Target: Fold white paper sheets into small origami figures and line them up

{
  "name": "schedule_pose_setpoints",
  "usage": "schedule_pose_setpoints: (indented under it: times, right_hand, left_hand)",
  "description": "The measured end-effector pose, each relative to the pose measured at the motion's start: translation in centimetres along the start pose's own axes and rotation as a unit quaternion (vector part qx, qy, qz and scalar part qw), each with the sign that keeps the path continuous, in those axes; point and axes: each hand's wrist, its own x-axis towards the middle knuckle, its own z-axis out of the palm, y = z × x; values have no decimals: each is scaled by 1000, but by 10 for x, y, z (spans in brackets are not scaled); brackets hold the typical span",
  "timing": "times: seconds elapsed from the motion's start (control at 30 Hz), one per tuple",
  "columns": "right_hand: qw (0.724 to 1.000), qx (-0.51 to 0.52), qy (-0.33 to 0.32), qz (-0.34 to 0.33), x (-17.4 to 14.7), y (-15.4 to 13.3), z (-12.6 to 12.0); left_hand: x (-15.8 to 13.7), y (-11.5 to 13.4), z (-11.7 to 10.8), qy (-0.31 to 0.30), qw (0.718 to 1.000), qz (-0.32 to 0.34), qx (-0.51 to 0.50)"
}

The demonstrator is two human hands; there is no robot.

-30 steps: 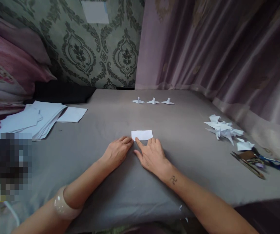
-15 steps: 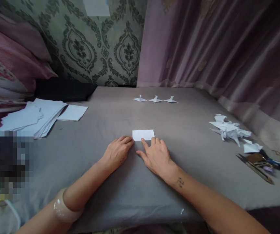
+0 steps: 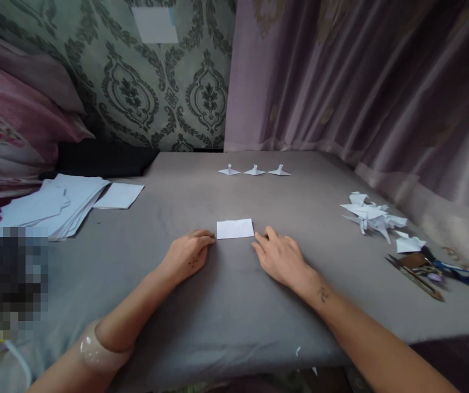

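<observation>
A small folded white paper rectangle [image 3: 235, 229] lies flat on the grey cloth between my hands, all its edges in sight. Just beside its left edge rests my left hand [image 3: 189, 252], fingers bent and pressed together, with nothing visible in them. By the lower right corner of the paper is my right hand [image 3: 280, 255], thumb and fingers slightly apart and empty, the fingertips very close to that corner. Whether either hand touches the paper is hard to tell.
Three folded paper birds [image 3: 254, 171] stand in a row at the back. On the right are a heap of paper figures [image 3: 376, 214], scissors [image 3: 459, 271] and a pointed metal tool [image 3: 416, 278]. Loose white sheets [image 3: 74, 199] and a square sheet [image 3: 120, 195] lie left.
My right hand has come off the paper, moving right to its lower right corner. The left fingertips have drawn slightly away from the left edge. The whole view has shifted a little.
</observation>
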Motion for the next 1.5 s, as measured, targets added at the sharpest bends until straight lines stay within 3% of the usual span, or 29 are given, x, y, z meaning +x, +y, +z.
schedule_pose_setpoints:
  times: [0.1,0.17,0.3,0.5,0.57,0.63,0.67,0.73,0.8,0.9,0.97,1.0,1.07,1.17,1.3,1.37,1.5]
  right_hand:
    - [990,130,-28,49,16,21,-8]
    - [970,223,-18,90,32,29,-9]
    - [957,263,6,124,57,24,1]
    - [930,341,7,138,58,6,27]
    - [884,439,-8,161,56,3,31]
    - [807,563,-9,181,54,2,31]
    - [767,615,-2,183,54,2,29]
    - [717,673,27,177,54,3,23]
    - [701,685,76,184,54,4,17]
    - [707,680,82,173,54,2,17]
    - [720,678,50,139,52,-2,21]
    - [735,666,48,114,51,-5,24]
    - [791,601,98,50,48,-11,29]
    - [874,438,203,-48,44,-16,31]
    - [912,312,248,-102,43,-14,32]
    - [917,298,243,-107,43,-10,33]
    - [931,295,187,-101,43,-6,38]
  left_hand:
    - [12,5,-6,29,997,-53,-36]
    - [25,14,-3,61,996,-48,-41]
    - [47,30,21,69,997,12,-28]
    - [50,21,48,96,994,16,-52]
    - [47,20,46,107,992,29,-54]
    - [45,24,40,112,990,43,-68]
    - [45,27,36,119,988,43,-90]
    - [46,33,28,146,971,-2,-188]
    - [49,38,22,168,909,-122,-360]
    - [53,38,15,143,717,-276,-624]
    - [56,36,13,131,611,-315,-714]
    - [57,35,13,130,581,-323,-736]
    - [57,35,14,128,557,-329,-752]
    - [56,39,18,111,555,-326,-757]
    - [53,44,22,68,586,-309,-746]
    - [51,42,23,64,645,-307,-696]
    - [47,31,23,143,826,-258,-480]
